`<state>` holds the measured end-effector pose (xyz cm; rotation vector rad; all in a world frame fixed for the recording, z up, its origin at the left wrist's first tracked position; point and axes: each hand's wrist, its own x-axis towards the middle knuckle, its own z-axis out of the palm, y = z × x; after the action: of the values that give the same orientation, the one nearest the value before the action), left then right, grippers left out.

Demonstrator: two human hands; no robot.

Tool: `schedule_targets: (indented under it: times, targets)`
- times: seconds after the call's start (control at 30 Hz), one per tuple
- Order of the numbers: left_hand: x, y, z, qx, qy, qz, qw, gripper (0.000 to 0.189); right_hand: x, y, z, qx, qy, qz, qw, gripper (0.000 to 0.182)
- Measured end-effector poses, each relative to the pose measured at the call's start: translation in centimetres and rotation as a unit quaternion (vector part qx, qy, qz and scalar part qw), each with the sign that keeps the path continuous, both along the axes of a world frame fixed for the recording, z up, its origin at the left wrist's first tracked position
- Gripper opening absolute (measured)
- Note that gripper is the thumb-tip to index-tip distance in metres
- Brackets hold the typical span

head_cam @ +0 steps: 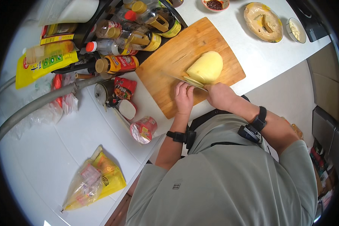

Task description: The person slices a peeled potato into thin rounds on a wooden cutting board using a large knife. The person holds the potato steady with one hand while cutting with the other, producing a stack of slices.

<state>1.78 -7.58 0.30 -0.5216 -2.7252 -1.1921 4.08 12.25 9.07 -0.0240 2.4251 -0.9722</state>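
A large peeled potato (207, 66) lies on a wooden cutting board (155, 82), its cut end towards me. Thin potato slices (194, 81) lean between that end and the blade of a kitchen knife (173, 75). My right hand (221, 96) is closed around the knife's handle end, close to the board's near edge. On the near side of the blade, my left hand (184, 96) has its bent fingertips at the blade and slices. Whether those fingers pinch anything is hidden.
Sauce and oil bottles (149, 41) crowd a rack beyond the board's left side. A red-lidded tub (144, 129) and a red seasoning packet (125, 87) sit left. A covered plate (263, 22), a small white bowl (296, 30) and a chili bowl (215, 4) stand at the back.
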Motion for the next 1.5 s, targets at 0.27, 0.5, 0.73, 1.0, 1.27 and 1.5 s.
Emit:
schedule_targets:
  times: [0.27,0.5,0.73,1.0,1.27,1.5]
  targets:
    - [-0.2,0.4,0.1,0.014,0.01,-0.006,1.0,0.024,-1.3,-1.4,-2.8,0.017,-0.012,0.001,1.0,0.019]
    - [-0.3,0.2,0.3,-0.004,0.018,-0.001,1.0,0.024,-2.2,-1.5,-2.0,0.015,-0.065,-0.002,0.998,0.025]
    - [-0.1,0.6,0.8,-0.001,-0.002,0.01,1.0,0.025,-2.2,-0.7,-1.3,-0.02,-0.063,-0.024,0.998,0.03]
    - [0.0,0.2,0.8,0.0,-0.036,0.01,0.999,0.022,1.0,1.4,4.2,-0.036,-0.008,-0.034,0.999,0.021]
    - [0.0,0.4,0.4,0.004,-0.025,-0.002,1.0,0.023,2.7,2.4,4.4,-0.022,-0.025,-0.033,0.999,0.033]
    - [0.0,0.2,0.8,-0.016,-0.033,-0.002,0.999,0.023,2.7,1.8,4.2,-0.021,-0.033,-0.036,0.999,0.033]
